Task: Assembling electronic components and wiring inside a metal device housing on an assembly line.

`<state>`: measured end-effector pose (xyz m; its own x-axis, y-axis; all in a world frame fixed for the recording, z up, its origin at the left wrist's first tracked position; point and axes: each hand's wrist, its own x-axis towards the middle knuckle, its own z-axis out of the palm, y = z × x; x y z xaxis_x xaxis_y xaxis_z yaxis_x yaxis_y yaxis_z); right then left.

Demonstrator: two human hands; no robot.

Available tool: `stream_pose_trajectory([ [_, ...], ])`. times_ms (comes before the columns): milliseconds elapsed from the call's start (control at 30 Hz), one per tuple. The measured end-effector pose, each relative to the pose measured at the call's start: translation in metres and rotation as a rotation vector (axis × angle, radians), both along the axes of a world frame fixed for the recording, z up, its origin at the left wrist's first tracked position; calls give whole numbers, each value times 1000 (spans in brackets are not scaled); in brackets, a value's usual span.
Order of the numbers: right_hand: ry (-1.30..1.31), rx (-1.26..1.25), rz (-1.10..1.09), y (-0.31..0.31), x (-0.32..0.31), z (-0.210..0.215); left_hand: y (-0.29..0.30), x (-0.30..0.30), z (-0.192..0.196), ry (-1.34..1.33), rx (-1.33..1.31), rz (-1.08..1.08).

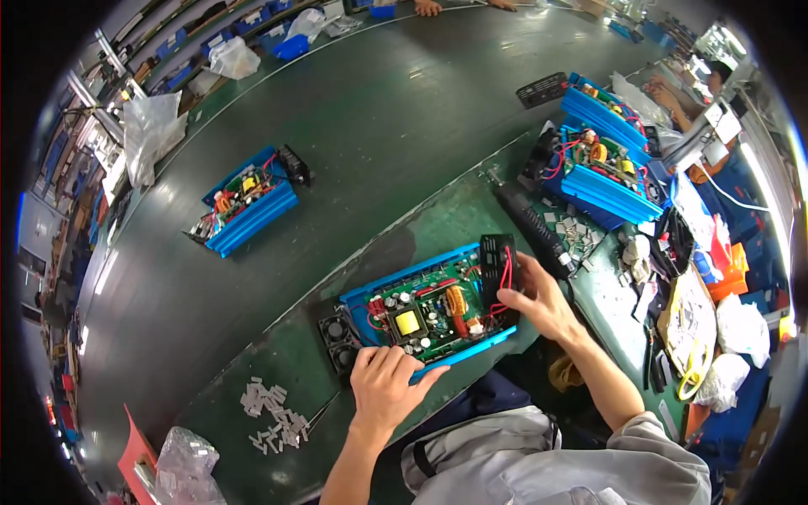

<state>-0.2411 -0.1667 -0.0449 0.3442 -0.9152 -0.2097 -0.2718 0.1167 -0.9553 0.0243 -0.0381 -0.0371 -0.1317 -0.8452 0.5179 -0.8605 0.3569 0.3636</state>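
Before me on the bench lies a blue metal housing (480, 347) with an open top. Inside it sits a green circuit board (433, 313) with a yellow transformer and copper coils. My left hand (387, 387) grips the housing's near wall towards its left end, fingers over the edge and thumb along it. At the right end, my right hand (545, 303) holds a black end panel (495, 265) between thumb and fingers. Red wires (507, 273) run beside that panel under my thumb. A black panel with fans (338, 341) stands at the housing's left end.
Small pale pieces (273, 417) lie in a pile at lower left, with more pieces (576, 236) at right beside a black power screwdriver (534, 227). Another blue unit (252, 206) sits across the bench. Two stacked units (606, 168) stand at far right. Co-workers' hands (427, 7) show beyond.
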Motion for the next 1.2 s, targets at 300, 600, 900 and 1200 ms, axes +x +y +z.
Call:
stream_pose_trajectory([
  [300, 332, -649, 10, -11, 42, 38, 11, -6, -4, 72, 19, 122],
  [600, 153, -330, -166, -20, 17, 1, 7, -20, -6, 126, 89, 199],
  [900, 225, -542, -111, 7, 19, -6, 10, -19, -3, 139, 144, 243],
  [1200, 431, -908, 25, 29, 5, 7, 93, 29, 26, 178, 163, 621],
])
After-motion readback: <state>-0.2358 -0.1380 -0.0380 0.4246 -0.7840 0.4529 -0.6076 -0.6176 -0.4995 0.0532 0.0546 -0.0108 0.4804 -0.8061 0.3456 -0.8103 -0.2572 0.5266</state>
